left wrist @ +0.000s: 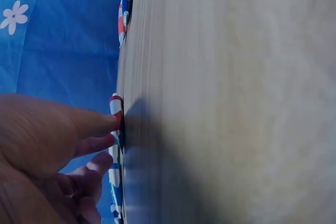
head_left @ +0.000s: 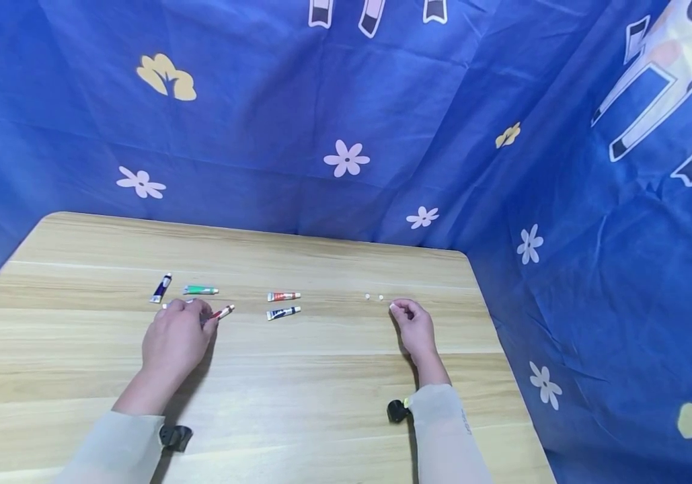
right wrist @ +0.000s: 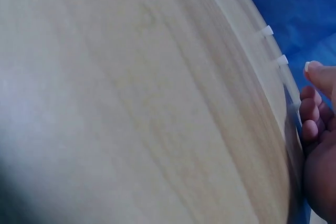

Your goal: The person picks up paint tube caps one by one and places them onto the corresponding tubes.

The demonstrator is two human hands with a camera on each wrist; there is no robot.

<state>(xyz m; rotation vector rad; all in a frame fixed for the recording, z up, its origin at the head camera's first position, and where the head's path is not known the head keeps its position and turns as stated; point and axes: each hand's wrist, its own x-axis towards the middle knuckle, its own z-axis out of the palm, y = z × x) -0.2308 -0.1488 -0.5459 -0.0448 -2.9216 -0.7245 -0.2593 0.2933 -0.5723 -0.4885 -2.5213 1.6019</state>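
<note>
In the head view my left hand [head_left: 176, 339] reaches over paint tubes at the left of the table. Its thumb and finger pinch a red paint tube [head_left: 223, 312], also seen in the left wrist view as a red-banded tube [left wrist: 116, 107]. Part of a further tube shows beneath this hand, mostly hidden. Beyond it lie a dark blue tube [head_left: 161, 288] and a green tube [head_left: 201, 290]. On the right, my right hand [head_left: 416, 331] brings thumb and forefinger together at a tiny white piece. Two small white pieces [head_left: 380, 297] sit just left of its fingertips.
Mid-table, a red-orange tube [head_left: 284, 296] lies above a navy tube [head_left: 283, 313]. The wooden table [head_left: 321, 390] ends at a blue patterned curtain [head_left: 261, 134] behind and to the right.
</note>
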